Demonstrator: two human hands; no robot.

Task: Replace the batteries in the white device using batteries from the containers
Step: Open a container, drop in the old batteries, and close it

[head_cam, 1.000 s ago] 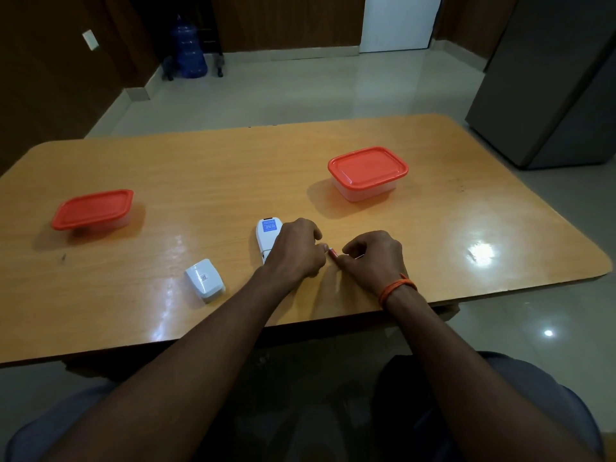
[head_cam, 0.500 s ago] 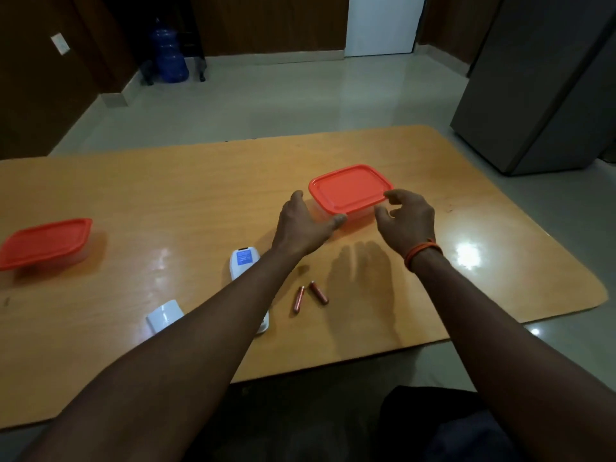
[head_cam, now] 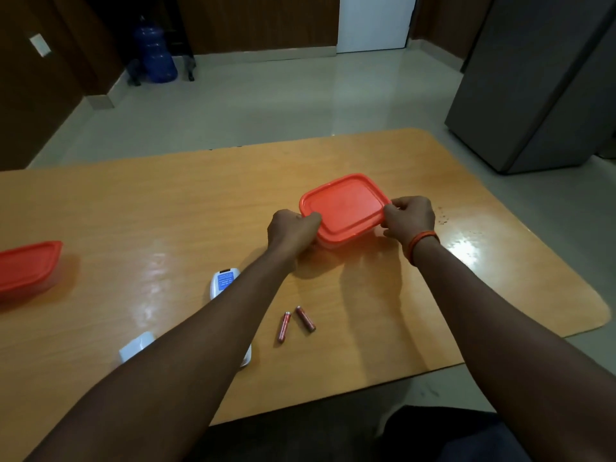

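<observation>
Nearest the person, well short of the lidded container (head_cam: 345,208) and to its left, lay a small white cover (head_cam: 136,350) on the surface (head_cam: 166,211) — probably the battery door, set aside so the compartment stayed reachable. Two reddish batteries (head_cam: 284,327) lay loose just in front of the container, likely the spent pair parked out of the way. The white device (head_cam: 225,283), blue label up, rested left of them, crossed by the left forearm. Beyond, both hands clasped the container: the left hand (head_cam: 293,230) curled round its left corner, the right hand (head_cam: 410,218) pinching the lid's right edge — a hold suited to bracing the box while prising the lid off. Far to its left sat a second container (head_cam: 28,266), lid on.
</observation>
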